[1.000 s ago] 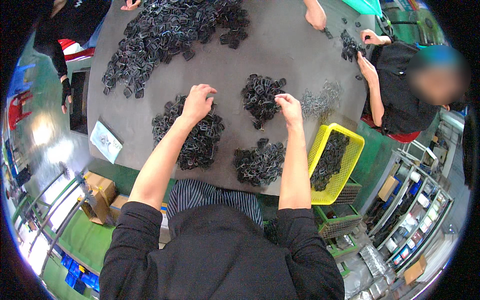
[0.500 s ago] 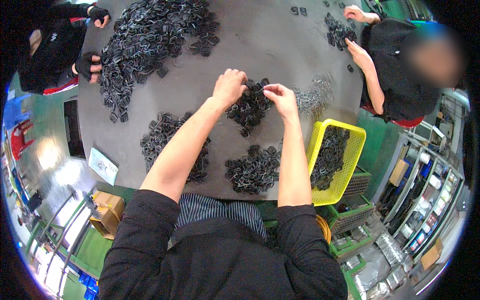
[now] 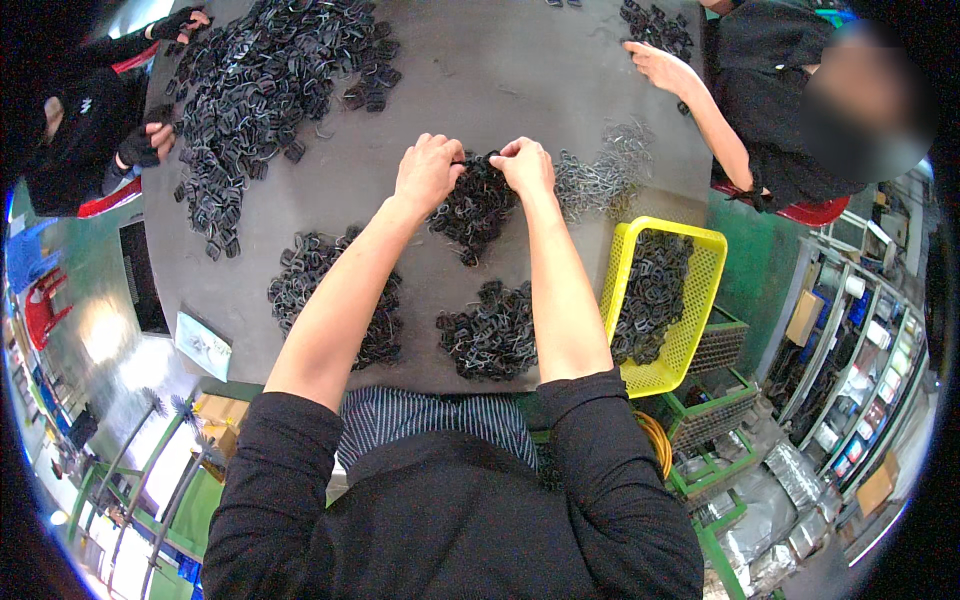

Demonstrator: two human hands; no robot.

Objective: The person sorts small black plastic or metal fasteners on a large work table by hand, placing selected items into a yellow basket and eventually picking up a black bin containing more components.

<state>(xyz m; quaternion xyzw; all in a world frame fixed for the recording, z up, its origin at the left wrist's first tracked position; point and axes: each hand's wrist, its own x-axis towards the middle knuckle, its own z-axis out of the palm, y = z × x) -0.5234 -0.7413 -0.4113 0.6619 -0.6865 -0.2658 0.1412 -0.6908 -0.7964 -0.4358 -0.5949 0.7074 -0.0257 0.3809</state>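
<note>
At the table's middle, a heap of small black buckle-like pieces with thin metal wire parts point(image 3: 472, 215) lies between and below my hands. My left hand point(image 3: 430, 172) is closed at the heap's upper left, its fingers bent down; what they grip is hidden. On the upper right side, my right hand point(image 3: 525, 167) pinches a small black piece at its fingertips. Nearer to me are two more heaps of such pieces, one partly behind my left forearm point(image 3: 300, 275) and another beside my right forearm point(image 3: 485, 335).
Loose metal wire pieces point(image 3: 605, 175) lie right of my right hand. A yellow basket point(image 3: 708, 300) holding black pieces stands at the table's right edge. A big black heap point(image 3: 270, 80) spreads far left. Co-workers sit left point(image 3: 85, 120) and right point(image 3: 770, 90). A sheet point(image 3: 203, 345) lies at the left edge.
My right hand has come down and inward to the heap, and its fingers have closed. The whole view has shifted slightly. The co-worker on the right has moved an arm.
</note>
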